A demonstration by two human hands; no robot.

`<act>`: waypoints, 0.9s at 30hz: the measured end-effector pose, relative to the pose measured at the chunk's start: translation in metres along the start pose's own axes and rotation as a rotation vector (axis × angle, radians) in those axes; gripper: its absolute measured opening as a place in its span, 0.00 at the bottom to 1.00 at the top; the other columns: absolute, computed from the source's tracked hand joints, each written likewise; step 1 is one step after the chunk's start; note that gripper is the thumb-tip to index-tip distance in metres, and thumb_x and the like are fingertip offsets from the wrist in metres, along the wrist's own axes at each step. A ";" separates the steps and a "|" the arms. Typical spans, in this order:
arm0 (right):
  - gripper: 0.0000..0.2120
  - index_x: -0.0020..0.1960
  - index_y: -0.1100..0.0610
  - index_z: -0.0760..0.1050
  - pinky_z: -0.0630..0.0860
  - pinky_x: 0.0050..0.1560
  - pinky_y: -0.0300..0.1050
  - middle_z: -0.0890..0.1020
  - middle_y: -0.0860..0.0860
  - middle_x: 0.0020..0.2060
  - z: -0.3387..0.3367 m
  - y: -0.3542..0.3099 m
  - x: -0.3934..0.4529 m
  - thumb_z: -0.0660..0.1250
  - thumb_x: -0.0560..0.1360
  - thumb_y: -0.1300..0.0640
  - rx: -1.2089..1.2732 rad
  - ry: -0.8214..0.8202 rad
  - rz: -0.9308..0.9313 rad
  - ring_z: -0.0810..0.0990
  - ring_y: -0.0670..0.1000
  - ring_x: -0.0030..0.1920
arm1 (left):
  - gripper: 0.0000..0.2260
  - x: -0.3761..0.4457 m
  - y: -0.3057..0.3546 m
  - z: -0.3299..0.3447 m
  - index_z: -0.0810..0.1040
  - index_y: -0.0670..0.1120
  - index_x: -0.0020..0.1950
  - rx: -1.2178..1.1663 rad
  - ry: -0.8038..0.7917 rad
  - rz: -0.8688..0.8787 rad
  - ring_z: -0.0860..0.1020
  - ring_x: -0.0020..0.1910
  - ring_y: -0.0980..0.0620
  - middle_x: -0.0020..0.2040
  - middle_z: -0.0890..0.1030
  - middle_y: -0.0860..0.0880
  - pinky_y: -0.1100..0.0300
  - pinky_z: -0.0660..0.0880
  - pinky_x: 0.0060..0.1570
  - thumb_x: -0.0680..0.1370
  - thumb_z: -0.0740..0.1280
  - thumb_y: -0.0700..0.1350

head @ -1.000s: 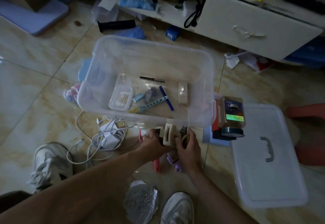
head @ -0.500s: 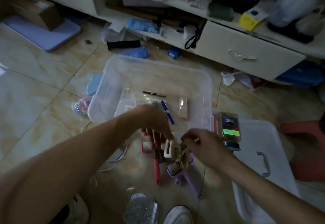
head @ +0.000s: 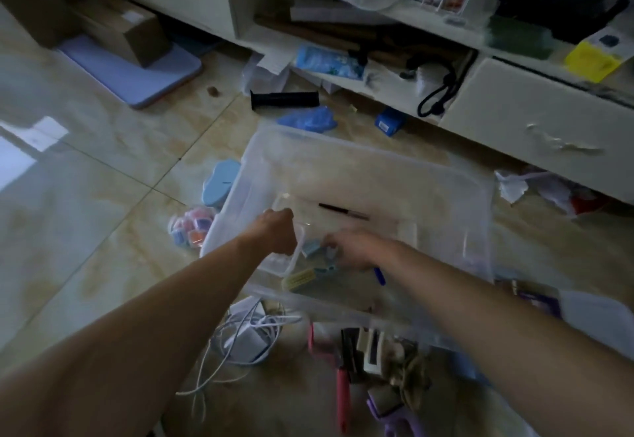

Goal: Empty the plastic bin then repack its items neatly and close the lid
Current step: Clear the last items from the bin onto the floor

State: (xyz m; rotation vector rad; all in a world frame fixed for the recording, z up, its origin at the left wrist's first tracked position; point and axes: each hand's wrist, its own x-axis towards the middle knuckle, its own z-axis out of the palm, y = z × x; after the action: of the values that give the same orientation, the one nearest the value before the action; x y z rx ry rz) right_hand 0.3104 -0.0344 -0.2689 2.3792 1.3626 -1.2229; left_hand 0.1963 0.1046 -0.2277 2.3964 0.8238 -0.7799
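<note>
Head view: both hands (head: 353, 249) inside plastic bin (head: 477, 231)

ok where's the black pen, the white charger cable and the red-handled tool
black pen (head: 343, 211), head view, middle of its barrel
white charger cable (head: 247, 325), head view, coiled loops on the floor
red-handled tool (head: 342, 395), head view, along its red handle

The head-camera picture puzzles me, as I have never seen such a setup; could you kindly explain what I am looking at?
There is no machine here: a person wears a camera on the head, looking down at their own bare arms. Both hands reach into a clear plastic bin on a tiled floor. The left hand is over a small clear box; the right hand reaches among small items, too blurred to tell what it holds. A black pen lies in the bin. In front of it lie white cables and red-handled pliers.
</note>
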 end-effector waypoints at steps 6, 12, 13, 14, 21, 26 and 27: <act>0.30 0.76 0.55 0.63 0.77 0.59 0.51 0.74 0.57 0.67 0.054 -0.002 0.032 0.68 0.77 0.61 -0.158 -0.091 -0.066 0.77 0.58 0.61 | 0.34 0.017 -0.002 0.025 0.62 0.42 0.76 0.066 -0.099 -0.007 0.72 0.67 0.42 0.70 0.70 0.40 0.54 0.70 0.63 0.75 0.73 0.46; 0.16 0.65 0.63 0.73 0.79 0.53 0.51 0.81 0.61 0.56 0.060 0.000 0.037 0.63 0.79 0.59 -0.254 -0.099 0.024 0.81 0.60 0.53 | 0.27 0.021 0.007 0.030 0.67 0.38 0.72 0.102 -0.046 -0.007 0.73 0.67 0.43 0.68 0.73 0.41 0.57 0.69 0.64 0.77 0.70 0.46; 0.15 0.61 0.64 0.76 0.81 0.51 0.50 0.82 0.60 0.52 0.061 0.000 0.035 0.64 0.78 0.57 -0.268 -0.113 0.048 0.81 0.59 0.49 | 0.26 0.020 0.009 0.030 0.67 0.38 0.73 0.102 -0.038 0.002 0.73 0.67 0.43 0.68 0.73 0.40 0.57 0.68 0.64 0.78 0.70 0.46; 0.15 0.59 0.64 0.77 0.81 0.49 0.50 0.83 0.60 0.49 0.066 0.007 0.038 0.65 0.78 0.55 -0.272 -0.104 0.057 0.82 0.58 0.47 | 0.25 0.019 0.011 0.030 0.68 0.38 0.72 0.086 -0.030 0.011 0.73 0.66 0.44 0.68 0.73 0.40 0.57 0.68 0.64 0.79 0.69 0.46; 0.12 0.57 0.56 0.79 0.76 0.50 0.45 0.80 0.57 0.53 0.021 0.015 -0.024 0.69 0.74 0.56 -0.100 0.145 0.064 0.81 0.56 0.55 | 0.21 -0.017 0.017 0.036 0.70 0.39 0.71 0.001 0.030 0.056 0.75 0.62 0.41 0.65 0.74 0.37 0.57 0.72 0.57 0.79 0.65 0.44; 0.15 0.55 0.55 0.79 0.73 0.43 0.43 0.82 0.58 0.52 -0.007 0.010 -0.117 0.72 0.70 0.55 0.048 0.356 0.074 0.81 0.59 0.52 | 0.18 -0.071 0.045 0.020 0.74 0.38 0.65 -0.062 0.186 0.177 0.77 0.58 0.40 0.61 0.78 0.38 0.51 0.76 0.58 0.77 0.67 0.42; 0.16 0.56 0.55 0.79 0.72 0.42 0.43 0.82 0.58 0.52 -0.009 0.007 -0.135 0.72 0.70 0.55 0.087 0.379 0.080 0.81 0.58 0.51 | 0.18 -0.081 0.052 0.017 0.74 0.37 0.64 -0.069 0.208 0.206 0.77 0.58 0.40 0.60 0.78 0.38 0.51 0.76 0.58 0.77 0.67 0.42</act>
State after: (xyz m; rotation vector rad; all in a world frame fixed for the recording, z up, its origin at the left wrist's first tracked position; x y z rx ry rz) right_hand 0.2856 -0.1231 -0.1696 2.8044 1.3104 -0.8561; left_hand 0.1718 0.0262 -0.1740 2.4794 0.6559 -0.4207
